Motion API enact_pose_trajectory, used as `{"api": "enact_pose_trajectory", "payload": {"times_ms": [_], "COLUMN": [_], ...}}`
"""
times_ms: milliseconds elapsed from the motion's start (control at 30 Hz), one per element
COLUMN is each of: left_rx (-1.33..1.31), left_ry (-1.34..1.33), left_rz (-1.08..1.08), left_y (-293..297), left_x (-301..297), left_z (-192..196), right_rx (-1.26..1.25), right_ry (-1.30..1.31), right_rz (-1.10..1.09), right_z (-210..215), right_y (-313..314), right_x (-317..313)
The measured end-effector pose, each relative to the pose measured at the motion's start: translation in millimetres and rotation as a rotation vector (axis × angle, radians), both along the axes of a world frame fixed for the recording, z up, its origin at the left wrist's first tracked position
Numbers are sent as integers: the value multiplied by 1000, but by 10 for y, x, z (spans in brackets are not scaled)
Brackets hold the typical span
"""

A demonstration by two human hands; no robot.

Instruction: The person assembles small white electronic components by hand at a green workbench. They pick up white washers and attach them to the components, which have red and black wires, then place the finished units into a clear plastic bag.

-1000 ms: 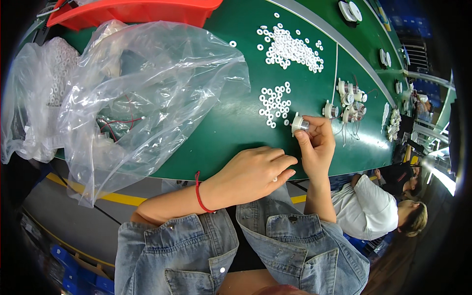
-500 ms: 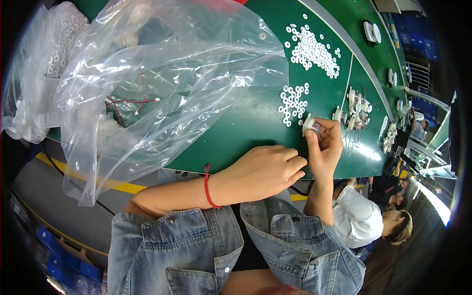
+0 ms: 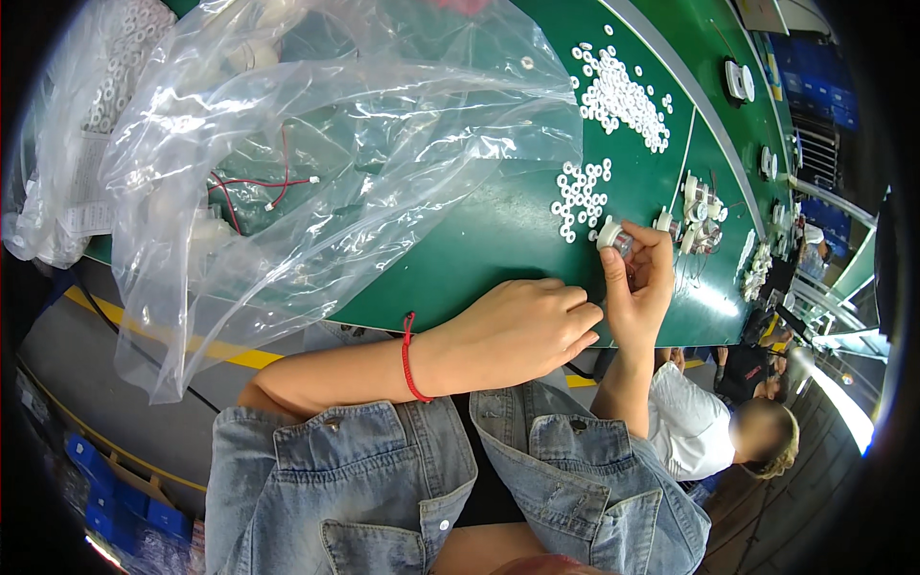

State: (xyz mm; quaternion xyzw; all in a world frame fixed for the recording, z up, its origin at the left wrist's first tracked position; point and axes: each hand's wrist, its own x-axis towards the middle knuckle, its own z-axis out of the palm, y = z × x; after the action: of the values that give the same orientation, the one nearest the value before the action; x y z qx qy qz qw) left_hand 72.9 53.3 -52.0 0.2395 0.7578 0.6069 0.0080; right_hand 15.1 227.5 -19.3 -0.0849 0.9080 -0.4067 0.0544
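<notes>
Between the thumb and fingers of my right hand is a small motor-like part with a white round cap and a shiny body. It is held just above the green table, close to a loose group of white washers. My left hand, with a red cord bracelet on its wrist, rests near the table's front edge beside the right hand. Its fingers are curled in, and whatever they may hold is hidden. Several similar white-capped parts with thin wires lie beyond my right hand.
A large clear plastic bag covers the table's left side, with red and dark wires inside. Another bag of washers stands far left. A bigger washer pile lies farther back. A person in white sits at the right.
My right hand has tipped the motor-like part slightly, and more of its white cap faces me. The left hand stays curled in nearly the same place. The whole view has shifted a little.
</notes>
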Motion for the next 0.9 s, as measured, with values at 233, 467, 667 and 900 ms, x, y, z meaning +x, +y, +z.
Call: {"api": "enact_pose_trajectory", "payload": {"times_ms": [233, 467, 667, 900], "left_rx": [16, -17, -23, -20], "left_ry": [10, 32, 40, 13], "left_rz": [15, 6, 9, 17], "left_y": [-7, -8, 4, 27], "left_x": [8, 16, 14, -1], "left_z": [4, -26, -28, -29], "right_rx": [4, 285, 478, 574], "right_ry": [-2, 80, 57, 36], "right_rz": [-4, 137, 355, 462], "right_z": [0, 121, 323, 411], "right_y": [-11, -89, -171, -237], "right_x": [2, -25, -185, -288]}}
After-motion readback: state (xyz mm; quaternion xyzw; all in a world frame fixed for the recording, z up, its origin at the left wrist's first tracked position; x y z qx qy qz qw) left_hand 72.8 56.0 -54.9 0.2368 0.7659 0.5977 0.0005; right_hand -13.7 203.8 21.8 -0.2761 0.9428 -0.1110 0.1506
